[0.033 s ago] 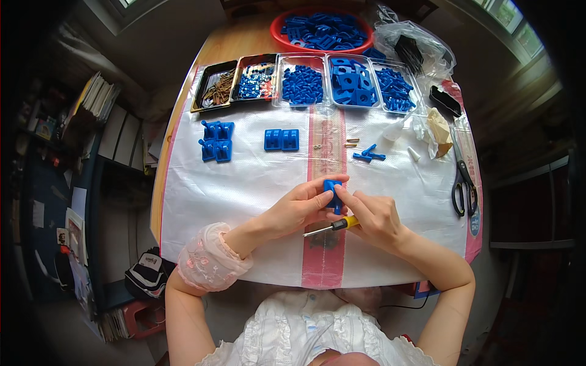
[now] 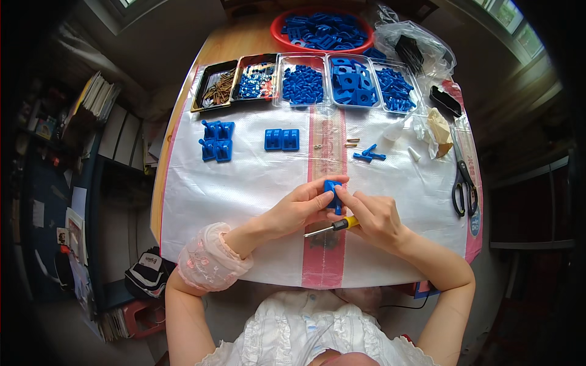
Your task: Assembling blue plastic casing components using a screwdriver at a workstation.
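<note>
My left hand [image 2: 299, 208] pinches a small blue plastic part [image 2: 331, 186] over the middle of the white sheet [image 2: 244, 183]. My right hand [image 2: 373, 216] touches the same part with its fingertips. That hand also holds a small screwdriver with a yellow handle [image 2: 339, 225] under its palm, the metal shaft pointing left. Both hands meet above the pink stripe of the sheet.
Two groups of assembled blue blocks [image 2: 217, 140] [image 2: 282, 139] lie further back, with loose blue pieces [image 2: 368, 153] and small screws [image 2: 350, 143]. Several trays of parts [image 2: 302, 85] and a red bowl [image 2: 323, 30] line the far edge. Scissors [image 2: 463, 180] lie at the right.
</note>
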`<state>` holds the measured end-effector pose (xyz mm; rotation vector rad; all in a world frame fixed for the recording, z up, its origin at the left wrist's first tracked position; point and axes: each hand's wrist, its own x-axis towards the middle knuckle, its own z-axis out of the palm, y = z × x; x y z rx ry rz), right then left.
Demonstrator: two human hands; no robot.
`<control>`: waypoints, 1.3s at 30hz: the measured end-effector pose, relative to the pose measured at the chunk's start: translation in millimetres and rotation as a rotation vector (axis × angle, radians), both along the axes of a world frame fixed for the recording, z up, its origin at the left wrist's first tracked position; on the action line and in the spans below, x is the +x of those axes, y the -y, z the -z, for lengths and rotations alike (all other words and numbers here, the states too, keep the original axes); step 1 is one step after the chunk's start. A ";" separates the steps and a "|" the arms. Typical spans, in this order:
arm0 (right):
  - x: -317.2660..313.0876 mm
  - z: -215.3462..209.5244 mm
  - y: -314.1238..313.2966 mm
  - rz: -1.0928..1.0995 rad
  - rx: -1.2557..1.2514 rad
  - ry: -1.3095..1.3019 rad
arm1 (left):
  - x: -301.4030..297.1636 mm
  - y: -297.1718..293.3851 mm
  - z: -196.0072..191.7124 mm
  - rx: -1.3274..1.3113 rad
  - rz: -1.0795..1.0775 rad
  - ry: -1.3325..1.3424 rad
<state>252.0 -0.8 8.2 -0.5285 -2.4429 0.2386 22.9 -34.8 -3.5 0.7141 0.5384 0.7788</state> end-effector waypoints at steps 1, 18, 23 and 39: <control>-1.0 -0.9 0.4 -0.001 -0.009 -0.022 | -0.5 0.6 3.4 0.015 0.002 -0.019; -2.0 -2.6 -4.6 0.151 -0.736 -0.340 | -3.0 -2.0 -9.2 0.152 0.034 -0.154; -3.0 -3.0 -4.2 0.101 -0.546 -0.327 | 0.5 -1.5 -14.2 0.163 -0.022 -0.214; -0.4 -4.8 -2.8 0.035 -0.261 -0.228 | -1.5 -2.1 -13.2 0.256 0.014 -0.225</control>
